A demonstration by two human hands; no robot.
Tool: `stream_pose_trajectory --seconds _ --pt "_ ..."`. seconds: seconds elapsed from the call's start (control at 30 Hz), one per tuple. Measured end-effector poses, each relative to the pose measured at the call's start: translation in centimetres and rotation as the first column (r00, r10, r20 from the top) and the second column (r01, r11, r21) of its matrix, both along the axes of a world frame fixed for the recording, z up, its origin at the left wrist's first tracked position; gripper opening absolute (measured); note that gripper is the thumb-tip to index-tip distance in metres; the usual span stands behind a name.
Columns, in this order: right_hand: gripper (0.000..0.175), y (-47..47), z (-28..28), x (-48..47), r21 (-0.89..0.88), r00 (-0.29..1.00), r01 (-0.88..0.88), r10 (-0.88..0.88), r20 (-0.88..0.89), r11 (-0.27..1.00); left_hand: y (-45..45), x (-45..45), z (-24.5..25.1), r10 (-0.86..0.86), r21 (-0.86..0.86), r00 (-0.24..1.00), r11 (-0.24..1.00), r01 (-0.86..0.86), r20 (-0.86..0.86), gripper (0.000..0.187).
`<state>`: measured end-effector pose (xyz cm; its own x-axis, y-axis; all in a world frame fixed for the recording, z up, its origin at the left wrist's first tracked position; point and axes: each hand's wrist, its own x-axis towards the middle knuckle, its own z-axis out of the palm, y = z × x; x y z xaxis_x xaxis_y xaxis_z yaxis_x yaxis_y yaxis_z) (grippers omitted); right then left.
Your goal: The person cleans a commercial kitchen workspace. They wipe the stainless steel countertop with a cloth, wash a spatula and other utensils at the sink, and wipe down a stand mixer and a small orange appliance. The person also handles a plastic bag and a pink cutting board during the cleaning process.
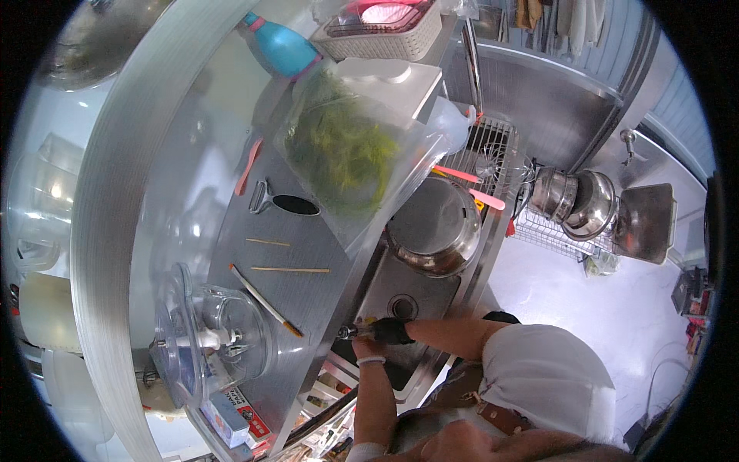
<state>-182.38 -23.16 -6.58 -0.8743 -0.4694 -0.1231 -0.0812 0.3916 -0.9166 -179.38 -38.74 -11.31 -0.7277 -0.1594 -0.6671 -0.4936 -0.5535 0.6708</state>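
Note:
Both hands are close together over the near end of a stainless steel sink (376,289), beside a metal faucet head (347,332). My right hand (391,331) wears a black glove and reaches in past the drain (402,307). My left hand (367,348), with a white band at its wrist, meets it at the faucet. A small yellowish thing (369,320) shows by the fingers, too blurred to name. Whether either hand grips something is hidden. A large steel pot or bowl (436,216) rests, base up, over the far part of the sink.
On the steel counter (300,248) lie a brush (265,300), thin sticks (290,269), a peeler (260,196) and a clear bag of greens (346,150). A clear processor bowl (231,335) stands nearby. Pink-handled tools (488,198) and a whisk (491,159) rest on a drying rack (502,136).

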Motion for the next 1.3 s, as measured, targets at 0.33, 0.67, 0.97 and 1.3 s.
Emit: stream_pose_trajectory --seconds 0.33,0.67,0.97,1.3 --pt "0.048 2.6 5.1 -10.0 0.022 0.988 0.021 -0.017 -0.152 1.0 0.7 -3.2 -2.0 0.15 0.655 0.953 0.753 0.063 -0.264 0.032" --pt "0.052 0.1 6.8 -12.2 0.136 0.971 -0.078 0.106 -0.212 0.988 2.5 -2.2 2.6 0.172 0.361 0.985 0.92 -0.154 -0.02 0.033" --pt "0.055 6.0 3.2 -4.0 0.142 0.888 -0.048 0.107 -0.447 0.989 1.7 -2.4 1.7 -0.014 0.073 0.997 0.997 0.008 0.08 0.025" --pt "0.064 11.9 -1.2 3.3 0.366 0.965 -0.252 0.259 0.031 0.896 7.0 -5.6 2.9 0.222 0.229 -0.177 -0.973 0.025 0.959 0.033"
